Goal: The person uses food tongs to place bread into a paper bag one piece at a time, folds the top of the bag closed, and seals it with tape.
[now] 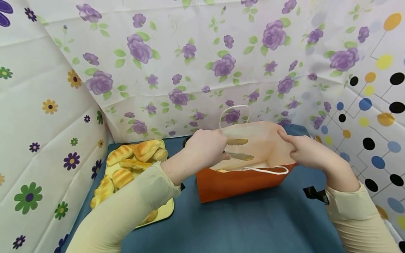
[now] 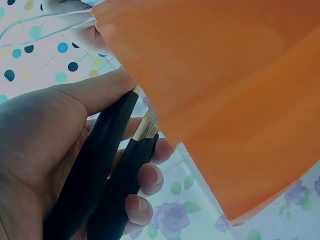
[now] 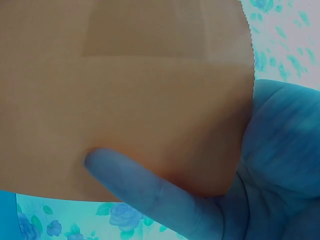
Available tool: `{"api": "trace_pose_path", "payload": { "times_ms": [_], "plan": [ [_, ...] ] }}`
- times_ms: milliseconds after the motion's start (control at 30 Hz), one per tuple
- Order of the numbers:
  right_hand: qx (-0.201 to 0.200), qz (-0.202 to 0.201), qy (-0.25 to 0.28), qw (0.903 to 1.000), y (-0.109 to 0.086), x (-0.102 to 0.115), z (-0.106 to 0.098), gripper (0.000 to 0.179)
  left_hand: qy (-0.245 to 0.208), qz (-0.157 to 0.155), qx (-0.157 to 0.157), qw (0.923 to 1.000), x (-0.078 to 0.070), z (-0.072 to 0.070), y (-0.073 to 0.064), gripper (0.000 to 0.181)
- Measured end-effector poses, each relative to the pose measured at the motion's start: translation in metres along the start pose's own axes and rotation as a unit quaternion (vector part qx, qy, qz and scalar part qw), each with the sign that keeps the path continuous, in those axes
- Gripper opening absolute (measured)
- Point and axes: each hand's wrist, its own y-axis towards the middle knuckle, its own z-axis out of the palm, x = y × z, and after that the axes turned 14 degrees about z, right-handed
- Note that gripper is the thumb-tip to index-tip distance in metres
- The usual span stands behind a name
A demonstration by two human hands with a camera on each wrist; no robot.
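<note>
An orange paper bag (image 1: 243, 185) with white cord handles lies on its side-leaning base on the blue cloth, its mouth spread wide. My left hand (image 1: 207, 147) grips a pair of tongs (image 1: 238, 142) by the black handles (image 2: 115, 155), fingers wrapped round them in the left wrist view. The tongs' gold-coloured tips reach into the bag mouth, apart, with nothing between them. At the bag's right edge, my right hand (image 1: 311, 153) holds the paper rim, its thumb (image 3: 135, 175) lying against the paper. A sliver of yellow bread (image 1: 223, 170) shows inside the bag.
To the left, a yellow tray (image 1: 169, 210) carries several golden breads (image 1: 122, 178), partly hidden behind my left forearm. Blue cloth (image 1: 250, 225) covers the table. Patterned sheets hang along the back (image 1: 190, 70) and both sides.
</note>
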Motion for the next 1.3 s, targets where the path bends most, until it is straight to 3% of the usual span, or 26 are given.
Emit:
{"api": "trace_pose_path", "payload": {
  "times_ms": [367,600,800,1000,1300],
  "plan": [
    [0.007,-0.002,-0.002,1.0000,0.001,-0.001,0.003,0.082,-0.038,-0.015,-0.029,0.9987,0.002,0.005,-0.014,0.045],
    [0.006,-0.009,-0.005,0.9999,0.000,-0.003,0.005,0.080,-0.110,-0.030,-0.066,0.9913,0.012,0.013,-0.036,0.074],
    [0.007,-0.002,-0.001,1.0000,0.001,-0.002,0.003,0.081,-0.161,-0.049,-0.129,0.9772,0.021,0.023,-0.067,0.080],
    [0.003,-0.003,-0.004,1.0000,-0.001,-0.003,0.001,0.081,-0.209,-0.074,-0.190,0.9564,0.031,0.032,-0.106,0.079],
    [-0.001,-0.008,-0.007,0.9999,-0.001,-0.002,0.000,0.081,-0.235,-0.126,-0.243,0.9327,0.052,0.051,-0.166,0.074]
  ]
}}
